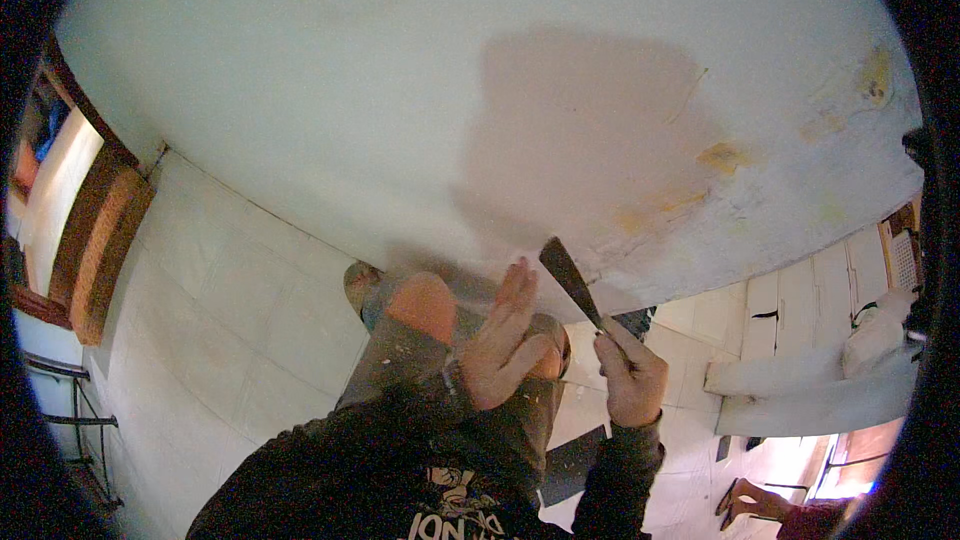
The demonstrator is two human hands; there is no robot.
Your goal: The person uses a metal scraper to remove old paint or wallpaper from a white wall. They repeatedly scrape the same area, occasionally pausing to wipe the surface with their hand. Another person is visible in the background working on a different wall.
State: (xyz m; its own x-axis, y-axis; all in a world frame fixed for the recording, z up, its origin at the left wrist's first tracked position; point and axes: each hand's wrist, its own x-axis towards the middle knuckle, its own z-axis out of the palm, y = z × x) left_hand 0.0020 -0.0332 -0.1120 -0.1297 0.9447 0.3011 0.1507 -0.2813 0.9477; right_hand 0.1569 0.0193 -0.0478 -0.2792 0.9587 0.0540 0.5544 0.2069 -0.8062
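Observation:
My right hand [634,379] grips a putty knife [571,277] by its lower end. The dark, flared blade points up and to the left, close to the lower part of a pale painted wall [300,90]. Beside it, my left hand [499,349] is raised flat over my knees, holding nothing, with the fingers straight and the thumb apart. Whether its fingertips touch the wall cannot be made out. Yellow-brown stains [724,157] and rough, flaking paint spread over the wall above and right of the blade. A shadow covers the wall's middle.
My bent knees [424,307] are close to the wall. A dark mat [574,465] lies on the tiled floor [247,300]. Left are a wooden door frame [112,240] and a metal stand [82,420]. At right stand a pale ledge [795,390], white cabinets [810,292] and another person's foot [750,502].

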